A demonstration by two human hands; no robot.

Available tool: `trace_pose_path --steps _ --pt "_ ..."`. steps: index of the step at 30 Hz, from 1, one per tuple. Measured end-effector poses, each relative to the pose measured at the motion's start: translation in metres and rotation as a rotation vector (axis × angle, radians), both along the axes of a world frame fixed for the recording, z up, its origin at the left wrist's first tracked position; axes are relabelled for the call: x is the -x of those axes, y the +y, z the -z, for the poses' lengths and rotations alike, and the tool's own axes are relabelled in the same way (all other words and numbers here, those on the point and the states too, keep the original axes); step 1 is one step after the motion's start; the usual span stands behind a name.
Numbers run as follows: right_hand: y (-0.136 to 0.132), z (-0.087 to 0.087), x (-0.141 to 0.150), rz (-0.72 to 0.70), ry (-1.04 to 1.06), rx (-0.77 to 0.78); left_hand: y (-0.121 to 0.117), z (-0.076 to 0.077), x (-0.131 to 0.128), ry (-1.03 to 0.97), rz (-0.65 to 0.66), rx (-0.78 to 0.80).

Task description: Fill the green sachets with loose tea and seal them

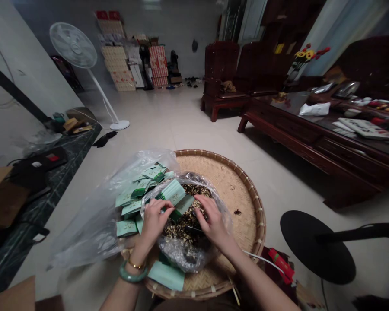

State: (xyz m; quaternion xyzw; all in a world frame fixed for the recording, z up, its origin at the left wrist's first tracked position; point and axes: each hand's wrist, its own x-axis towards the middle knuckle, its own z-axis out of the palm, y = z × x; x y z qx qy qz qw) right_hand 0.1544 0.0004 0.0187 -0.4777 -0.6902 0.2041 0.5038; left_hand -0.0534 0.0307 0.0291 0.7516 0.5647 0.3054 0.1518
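My left hand (156,217) pinches a small green paper packet (182,208) over a clear plastic bag (181,255). Beside the packet, my right hand (211,218) has its fingers curved and apart, with the fingertips close to the packet's right edge. Dark and pale dried bits (178,231) fill the bag beneath both hands. A thin dark object (194,230) lies under my right hand, too unclear to name. A stack of light green packets (173,191) rests just above my left hand. More green packets (129,194) are heaped to the left on plastic.
The bag sits on a round woven bamboo tray (246,190). One more green packet (167,275) lies at its near edge. A round black stand base (317,246) is on the floor at right. A dark wooden table (298,125) and a white fan (118,125) stand farther off.
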Motion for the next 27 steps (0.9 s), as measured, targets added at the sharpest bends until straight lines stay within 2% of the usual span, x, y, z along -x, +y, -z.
trace_pose_path --steps 3,6,11,15,20,23,27 --pt "0.003 -0.011 0.006 -0.022 -0.122 -0.133 -0.008 -0.003 -0.006 -0.093 0.051 0.043" --pt "0.003 -0.014 0.007 0.031 -0.122 -0.152 -0.014 -0.005 -0.011 -0.103 0.067 0.061" --pt "0.004 -0.014 -0.006 0.036 -0.070 0.040 -0.020 -0.002 -0.019 -0.122 0.123 0.072" --pt "0.003 -0.013 -0.012 0.022 -0.133 0.162 -0.026 0.000 -0.026 -0.162 0.114 0.056" --pt "-0.005 -0.013 -0.007 -0.046 -0.225 0.183 -0.034 -0.002 -0.032 -0.169 0.162 -0.018" --pt "-0.007 -0.011 -0.008 -0.151 -0.107 0.249 -0.035 0.000 -0.031 -0.181 0.213 -0.048" --pt "-0.007 -0.002 -0.010 -0.282 0.224 0.504 -0.035 0.002 -0.028 -0.214 0.255 -0.076"
